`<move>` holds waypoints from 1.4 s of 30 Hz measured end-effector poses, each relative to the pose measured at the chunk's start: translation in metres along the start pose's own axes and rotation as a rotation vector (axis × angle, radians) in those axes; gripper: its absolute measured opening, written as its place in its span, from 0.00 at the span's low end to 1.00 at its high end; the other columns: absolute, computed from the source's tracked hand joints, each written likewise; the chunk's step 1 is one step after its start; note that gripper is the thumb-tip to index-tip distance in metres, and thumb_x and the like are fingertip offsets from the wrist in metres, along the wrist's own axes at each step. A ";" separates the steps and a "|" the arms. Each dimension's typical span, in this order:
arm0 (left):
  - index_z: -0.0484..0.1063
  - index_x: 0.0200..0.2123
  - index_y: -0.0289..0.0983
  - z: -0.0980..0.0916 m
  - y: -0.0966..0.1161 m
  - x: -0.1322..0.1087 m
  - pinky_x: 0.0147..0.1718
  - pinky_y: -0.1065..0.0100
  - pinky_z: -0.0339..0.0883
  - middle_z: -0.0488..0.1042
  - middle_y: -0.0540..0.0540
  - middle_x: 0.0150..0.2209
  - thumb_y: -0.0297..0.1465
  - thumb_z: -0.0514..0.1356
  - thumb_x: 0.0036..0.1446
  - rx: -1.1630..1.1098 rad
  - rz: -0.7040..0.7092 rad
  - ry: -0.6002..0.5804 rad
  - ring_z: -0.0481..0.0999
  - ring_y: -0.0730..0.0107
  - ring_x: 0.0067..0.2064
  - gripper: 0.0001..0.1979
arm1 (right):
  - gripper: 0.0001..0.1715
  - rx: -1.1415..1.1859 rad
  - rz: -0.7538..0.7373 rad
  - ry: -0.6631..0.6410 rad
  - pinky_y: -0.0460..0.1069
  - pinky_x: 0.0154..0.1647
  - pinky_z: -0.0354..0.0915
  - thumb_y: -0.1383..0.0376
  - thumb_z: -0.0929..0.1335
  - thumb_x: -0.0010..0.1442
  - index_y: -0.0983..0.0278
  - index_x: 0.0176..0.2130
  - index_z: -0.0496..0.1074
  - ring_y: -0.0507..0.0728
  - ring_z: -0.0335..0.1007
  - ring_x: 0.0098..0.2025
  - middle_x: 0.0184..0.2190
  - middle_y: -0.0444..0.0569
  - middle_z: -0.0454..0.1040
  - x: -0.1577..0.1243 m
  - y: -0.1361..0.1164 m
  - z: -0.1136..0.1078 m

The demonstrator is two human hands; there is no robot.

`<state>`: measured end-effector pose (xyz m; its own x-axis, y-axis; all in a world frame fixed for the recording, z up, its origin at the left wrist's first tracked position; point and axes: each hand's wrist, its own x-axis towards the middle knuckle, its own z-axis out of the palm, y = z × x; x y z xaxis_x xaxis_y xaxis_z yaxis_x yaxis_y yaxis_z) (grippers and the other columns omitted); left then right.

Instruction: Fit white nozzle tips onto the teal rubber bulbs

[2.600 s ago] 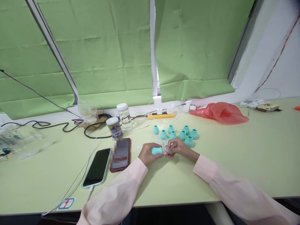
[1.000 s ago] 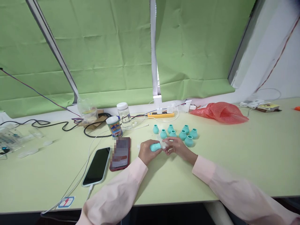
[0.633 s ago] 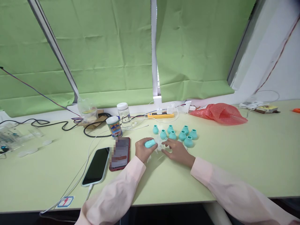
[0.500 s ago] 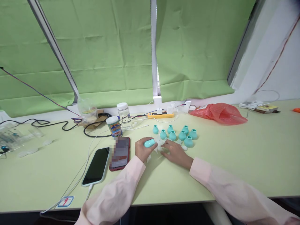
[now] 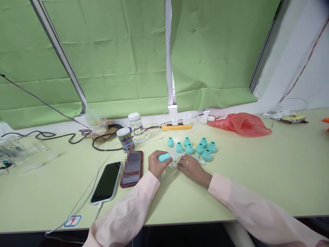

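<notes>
My left hand (image 5: 155, 164) is closed around a teal rubber bulb (image 5: 163, 157) lying on its side, just above the table. My right hand (image 5: 191, 166) rests beside it with fingers curled over small clear plastic pieces (image 5: 174, 159); what it pinches is too small to name. Behind both hands, several teal bulbs (image 5: 190, 148) stand upright in a loose group.
A black phone (image 5: 106, 183) on a white cable and a red-cased phone (image 5: 132, 169) lie left of my hands. A printed can (image 5: 125, 139), a clear jar (image 5: 135, 125), black cables, a yellow power strip (image 5: 176, 126) and a red plastic bag (image 5: 240, 123) sit further back.
My left hand has drawn the bulb slightly left and up. My right hand let go of the bulb's tip and came down onto the clear pieces on the table.
</notes>
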<state>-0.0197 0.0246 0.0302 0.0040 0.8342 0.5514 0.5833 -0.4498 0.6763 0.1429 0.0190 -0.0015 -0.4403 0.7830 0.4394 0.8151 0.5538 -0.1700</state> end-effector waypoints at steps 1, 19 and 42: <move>0.71 0.26 0.35 0.000 0.000 0.000 0.31 0.70 0.64 0.72 0.48 0.27 0.31 0.60 0.36 0.001 0.000 0.000 0.70 0.72 0.29 0.09 | 0.09 -0.001 0.005 0.004 0.49 0.36 0.56 0.65 0.62 0.52 0.65 0.30 0.69 0.55 0.59 0.36 0.28 0.47 0.68 0.000 0.000 0.001; 0.71 0.25 0.36 -0.006 0.002 0.003 0.30 0.70 0.63 0.72 0.49 0.27 0.31 0.60 0.35 0.045 -0.049 -0.021 0.70 0.71 0.29 0.09 | 0.10 0.419 0.187 0.147 0.48 0.28 0.63 0.63 0.60 0.53 0.65 0.30 0.66 0.52 0.65 0.27 0.27 0.48 0.69 0.005 0.006 -0.013; 0.72 0.32 0.35 -0.016 0.004 -0.015 0.27 0.73 0.61 0.74 0.48 0.27 0.27 0.53 0.41 0.024 0.229 -0.437 0.70 0.72 0.26 0.12 | 0.13 1.260 0.275 -0.082 0.47 0.21 0.65 0.64 0.70 0.40 0.70 0.29 0.71 0.50 0.65 0.17 0.15 0.46 0.70 0.002 0.005 -0.042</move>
<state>-0.0304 0.0050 0.0321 0.4717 0.7726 0.4249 0.5460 -0.6343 0.5473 0.1618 0.0120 0.0355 -0.3739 0.9034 0.2099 -0.0126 0.2214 -0.9751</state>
